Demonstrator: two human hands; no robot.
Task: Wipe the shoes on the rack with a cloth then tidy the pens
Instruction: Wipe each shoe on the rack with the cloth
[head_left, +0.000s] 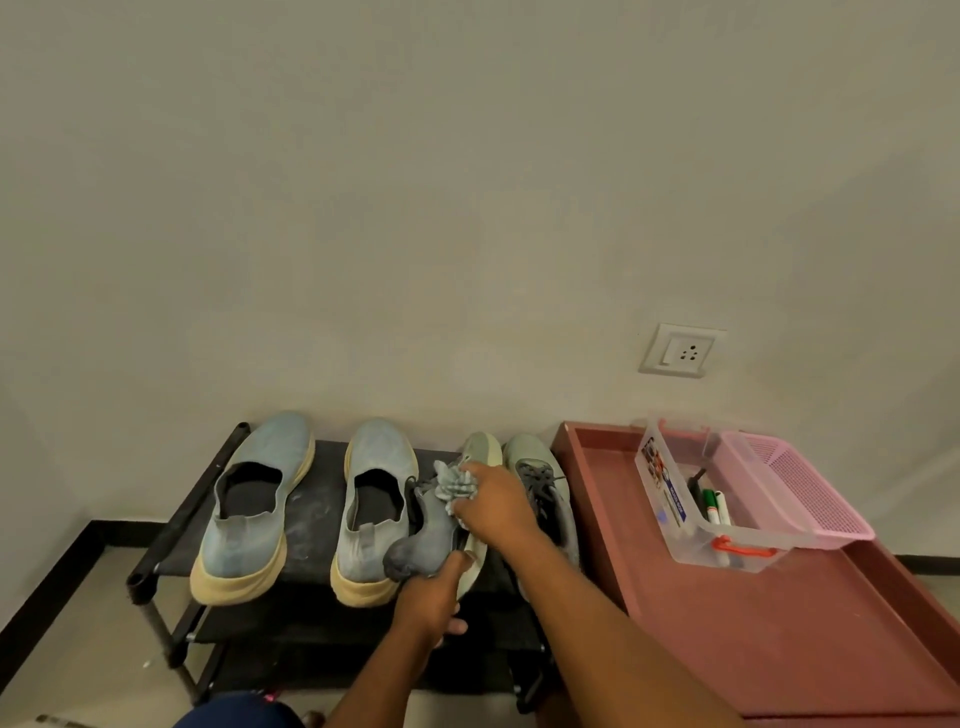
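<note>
Nearest to us, our left hand (431, 597) curls around the heel of a grey-green laced shoe (470, 525), tilting it on the black shoe rack (171, 525). Just beyond, our right hand (491, 501) bunches a pale grey cloth (456, 480) in its fingers and presses it to that shoe's upper. Immediately right of our hands rests its partner (540, 488), laces up. To the left of both hands sit two blue slip-on shoes (254, 504), dusty-looking. Farther right, on a reddish table (779, 623), a clear plastic box (701, 509) holds several pens (717, 506), beside a pink basket (800, 483). We judge the wiping is midway and the pens untouched.
</note>
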